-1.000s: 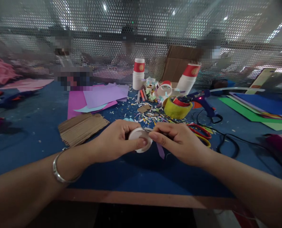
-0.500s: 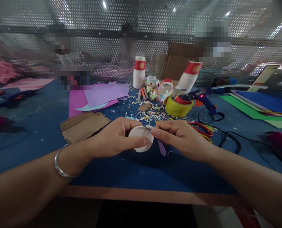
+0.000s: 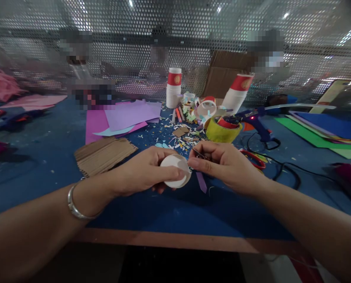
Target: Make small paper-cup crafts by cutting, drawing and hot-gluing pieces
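My left hand grips a small white round paper cup with its flat bottom facing me, just above the blue table. My right hand pinches a thin purple paper strip against the cup's right edge; the strip hangs down below my fingers. A thin pointed piece sticks up between my right fingers, too small to name. A silver bangle circles my left wrist.
Corrugated cardboard lies left of my hands. Behind them are paper scraps, a yellow tape roll, red-banded paper cups, scissors with red handles, a blue glue gun with black cable, and purple sheets. Coloured sheets lie far right. People sit behind a perforated screen.
Both hands have risen slightly and the cup has turned a little in my left hand. My right fingers have shifted up along the cup's edge.
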Available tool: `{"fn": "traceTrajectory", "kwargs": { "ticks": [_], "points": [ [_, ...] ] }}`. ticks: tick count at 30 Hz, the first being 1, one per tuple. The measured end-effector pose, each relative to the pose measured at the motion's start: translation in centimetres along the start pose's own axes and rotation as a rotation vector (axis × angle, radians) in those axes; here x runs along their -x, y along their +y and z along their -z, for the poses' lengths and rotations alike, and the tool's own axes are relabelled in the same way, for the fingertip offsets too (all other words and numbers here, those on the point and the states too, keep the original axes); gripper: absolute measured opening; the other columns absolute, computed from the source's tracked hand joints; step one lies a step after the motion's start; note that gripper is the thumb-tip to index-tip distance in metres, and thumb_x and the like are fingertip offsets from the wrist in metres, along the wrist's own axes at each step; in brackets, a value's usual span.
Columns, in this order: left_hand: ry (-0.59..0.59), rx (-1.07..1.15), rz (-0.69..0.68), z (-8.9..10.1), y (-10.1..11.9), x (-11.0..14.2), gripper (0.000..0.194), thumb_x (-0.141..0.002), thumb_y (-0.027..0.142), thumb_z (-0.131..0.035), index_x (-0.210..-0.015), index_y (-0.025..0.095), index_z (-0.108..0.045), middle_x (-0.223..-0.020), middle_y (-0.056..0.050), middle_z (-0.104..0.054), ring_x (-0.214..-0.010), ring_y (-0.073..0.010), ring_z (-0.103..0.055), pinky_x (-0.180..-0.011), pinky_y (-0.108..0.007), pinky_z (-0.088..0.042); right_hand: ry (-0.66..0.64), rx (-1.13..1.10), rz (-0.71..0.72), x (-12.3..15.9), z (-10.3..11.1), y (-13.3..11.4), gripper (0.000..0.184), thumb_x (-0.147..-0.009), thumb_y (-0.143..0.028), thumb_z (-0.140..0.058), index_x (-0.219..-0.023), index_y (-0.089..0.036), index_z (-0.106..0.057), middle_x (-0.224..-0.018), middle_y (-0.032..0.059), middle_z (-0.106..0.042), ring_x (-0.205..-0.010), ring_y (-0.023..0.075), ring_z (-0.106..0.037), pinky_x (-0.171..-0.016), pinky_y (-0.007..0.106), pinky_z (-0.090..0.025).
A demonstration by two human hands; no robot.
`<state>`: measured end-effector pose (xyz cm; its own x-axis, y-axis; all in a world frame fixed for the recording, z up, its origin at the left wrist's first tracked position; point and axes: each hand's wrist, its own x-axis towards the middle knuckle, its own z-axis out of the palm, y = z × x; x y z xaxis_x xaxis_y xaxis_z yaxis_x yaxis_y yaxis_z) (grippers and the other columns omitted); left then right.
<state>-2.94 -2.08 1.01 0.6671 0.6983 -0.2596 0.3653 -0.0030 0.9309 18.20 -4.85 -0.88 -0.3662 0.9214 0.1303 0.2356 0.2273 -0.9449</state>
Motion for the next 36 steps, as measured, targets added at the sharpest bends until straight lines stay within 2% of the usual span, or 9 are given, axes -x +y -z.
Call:
{"fn": "traceTrajectory", "kwargs": {
  "ticks": [4, 9, 12, 19, 23, 25, 27, 32, 36],
  "points": [
    [0.007, -0.022, 0.032, -0.2, -0.1, -0.1, 0.018, -0.084, 0.034, -0.064, -0.091, 0.018, -0.065, -0.063, 0.005, -0.06, -0.044, -0.005, -0.048, -0.04, -0.016, -0.035, -0.025, 0.031, 0.0, -0.1, 0.1, 0.3, 0.028, -0.087, -0.044, -0.07, -0.082, -0.018, -0.063, -0.073, -0.0026, -0.052, -0.066, 0.0104, -0.043, -0.059, 0.025, -0.034],
    [0.033, 0.072, 0.055, -0.3, 0.1, -0.3, 0.018, -0.083, 0.034, -0.068, -0.088, 0.018, -0.061, -0.06, 0.007, -0.057, -0.041, -0.0037, -0.044, -0.038, -0.014, -0.034, -0.016, 0.067, 0.064, -0.1, 0.2, 0.2, 0.023, -0.087, -0.039, -0.07, -0.081, -0.017, -0.064, -0.072, -0.0023, -0.055, -0.065, 0.01, -0.045, -0.057, 0.025, -0.035],
    [0.026, 0.092, 0.073, -0.2, 0.1, -0.3, 0.019, -0.087, 0.036, -0.065, -0.087, 0.018, -0.06, -0.058, 0.007, -0.057, -0.039, -0.0035, -0.044, -0.035, -0.013, -0.032, -0.011, 0.117, 0.094, 0.0, 0.2, -0.1, 0.02, -0.087, -0.035, -0.069, -0.081, -0.016, -0.064, -0.068, -0.0036, -0.052, -0.06, 0.0087, -0.042, -0.054, 0.024, -0.032],
    [-0.072, 0.248, 0.115, 0.0, 0.0, -0.3, 0.02, -0.082, 0.036, -0.069, -0.086, 0.017, -0.063, -0.057, 0.005, -0.06, -0.037, -0.0036, -0.046, -0.031, -0.011, -0.027, -0.047, 0.234, 0.11, 0.6, 0.2, -0.6, 0.015, -0.088, -0.03, -0.062, -0.08, -0.018, -0.06, -0.065, -0.0045, -0.048, -0.055, 0.008, -0.038, -0.05, 0.023, -0.031],
    [-0.132, 0.197, 0.176, 0.3, 0.4, 0.1, 0.022, -0.079, 0.037, -0.072, -0.081, 0.017, -0.062, -0.05, 0.005, -0.059, -0.033, -0.0036, -0.041, -0.03, -0.011, -0.025, -0.073, 0.311, 0.148, 1.0, -0.2, -0.9, 0.004, -0.082, -0.019, -0.062, -0.08, -0.018, -0.058, -0.063, -0.0057, -0.049, -0.054, 0.0074, -0.039, -0.05, 0.022, -0.031],
    [-0.17, 0.149, 0.202, 0.5, 0.6, 0.3, 0.025, -0.077, 0.038, -0.073, -0.075, 0.017, -0.061, -0.048, 0.006, -0.058, -0.033, -0.0035, -0.04, -0.03, -0.012, -0.026, -0.074, 0.332, 0.152, 1.1, -0.2, -0.9, 0.007, -0.077, -0.014, -0.061, -0.079, -0.019, -0.057, -0.063, -0.0061, -0.049, -0.055, 0.0072, -0.04, -0.05, 0.022, -0.031],
    [-0.188, 0.083, 0.222, 0.7, 0.8, 0.5, 0.027, -0.079, 0.039, -0.071, -0.07, 0.017, -0.059, -0.047, 0.006, -0.056, -0.032, -0.0034, -0.04, -0.03, -0.012, -0.026, -0.015, 0.343, 0.153, 0.9, 0.1, -0.7, 0.008, -0.075, -0.013, -0.061, -0.075, -0.019, -0.056, -0.063, -0.006, -0.047, -0.055, 0.0075, -0.04, -0.051, 0.022, -0.032],
    [-0.058, 0.032, 0.121, 0.8, 0.7, 0.4, 0.021, -0.087, 0.037, -0.065, -0.082, 0.017, -0.061, -0.054, 0.005, -0.059, -0.038, -0.0053, -0.049, -0.035, -0.013, -0.035, 0.282, 0.365, 0.164, -0.2, 2.1, 0.0, 0.013, -0.083, -0.024, -0.06, -0.072, -0.021, -0.053, -0.066, -0.0018, -0.05, -0.057, 0.0104, -0.042, -0.053, 0.027, -0.032],
    [0.013, 0.064, 0.037, 0.8, 0.3, 0.0, 0.02, -0.089, 0.036, -0.063, -0.087, 0.017, -0.059, -0.063, 0.002, -0.065, -0.048, -0.0079, -0.059, -0.043, -0.016, -0.043, 0.349, 0.383, 0.126, -0.8, 3.0, 0.8, 0.011, -0.081, -0.025, -0.064, -0.077, -0.021, -0.055, -0.071, 0.0, -0.054, -0.06, 0.0123, -0.045, -0.059, 0.03, -0.037]
  ]
}}
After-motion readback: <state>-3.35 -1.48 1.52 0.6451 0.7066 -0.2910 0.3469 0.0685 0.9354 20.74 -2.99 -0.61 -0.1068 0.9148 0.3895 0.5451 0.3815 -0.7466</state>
